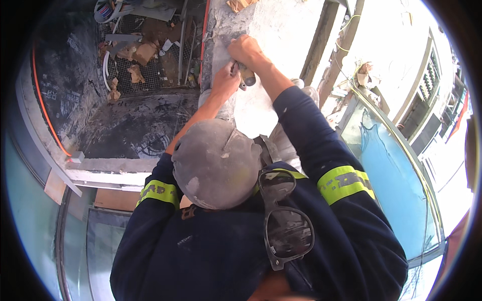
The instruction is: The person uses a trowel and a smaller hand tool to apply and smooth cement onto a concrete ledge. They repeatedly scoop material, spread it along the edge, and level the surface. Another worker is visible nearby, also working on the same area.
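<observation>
Both hands are up near the top centre of the frame, working on the same tool. The right hand [245,50] has its fingers curled tight over the head end of a wooden-handled tool [246,76], pressing it into the grey concrete wall edge [223,25]. The left hand [224,80] is wrapped around the handle just below, knuckles touching the wall. Can't tell exactly what kind of tool it is, it's mostly hidden by the fingers. Forearms run down into dark blue sleeves with yellow reflective bands [345,183]. Lower centre there's a dusty grey cap [216,163], and black sunglasses [286,226] hang off the collar. Upper left there's a metal grate [145,70] littered with debris.
</observation>
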Available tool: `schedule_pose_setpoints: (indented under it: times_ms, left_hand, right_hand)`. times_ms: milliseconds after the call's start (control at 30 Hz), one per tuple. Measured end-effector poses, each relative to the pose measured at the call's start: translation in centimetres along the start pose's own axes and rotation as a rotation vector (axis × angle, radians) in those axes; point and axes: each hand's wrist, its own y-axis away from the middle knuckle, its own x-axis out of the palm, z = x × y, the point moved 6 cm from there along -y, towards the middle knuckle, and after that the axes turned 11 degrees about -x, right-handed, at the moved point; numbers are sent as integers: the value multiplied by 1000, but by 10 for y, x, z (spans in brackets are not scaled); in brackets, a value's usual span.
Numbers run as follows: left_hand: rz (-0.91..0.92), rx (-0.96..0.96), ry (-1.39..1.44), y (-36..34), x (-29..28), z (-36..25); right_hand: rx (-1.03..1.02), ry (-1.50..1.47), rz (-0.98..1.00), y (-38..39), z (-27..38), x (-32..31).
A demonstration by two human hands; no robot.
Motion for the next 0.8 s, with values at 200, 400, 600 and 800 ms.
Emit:
schedule_pose_setpoints:
  times_ms: [200,400,600,800]
  left_hand:
    - [-28,28,10,8,2,-6]
    - [-75,81,184,-16,-2,17]
    - [-84,116,163,-27,-12,19]
    - [-298,303,-54,2,-19,-3]
  right_hand:
    - [-95,85,136,13,10,-30]
    - [-250,-217,-211,51,-29,-39]
    - [-333,34,-467,111,-15,-24]
    - [-271,413,-329,107,53,-20]
